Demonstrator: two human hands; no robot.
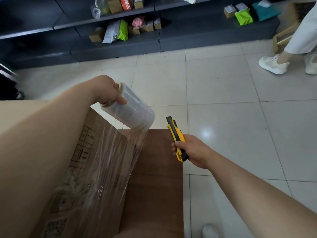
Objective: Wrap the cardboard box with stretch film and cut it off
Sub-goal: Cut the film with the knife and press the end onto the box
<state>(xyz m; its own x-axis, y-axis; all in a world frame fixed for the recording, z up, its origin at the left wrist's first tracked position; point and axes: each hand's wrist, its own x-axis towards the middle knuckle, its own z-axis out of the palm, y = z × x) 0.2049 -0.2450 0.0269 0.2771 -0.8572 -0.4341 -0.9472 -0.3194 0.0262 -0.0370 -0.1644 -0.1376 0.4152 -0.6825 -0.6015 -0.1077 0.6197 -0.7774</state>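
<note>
Above the cardboard box [96,152], left hand [109,91] clasps the stretch film roll [135,110]; right hand [190,148] clenches a yellow knife [176,136].

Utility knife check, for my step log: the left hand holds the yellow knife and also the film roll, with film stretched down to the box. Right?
Not quite. The head view shows the yellow knife in the right hand; the left hand holds only the film roll, film stretched to the box.

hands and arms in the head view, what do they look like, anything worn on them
Both arms are bare all the way to the frame edge: no sleeves in view, no gloves. The left hand and the right hand show no rings, and neither wrist carries a watch or bracelet. No markings are visible.
</note>
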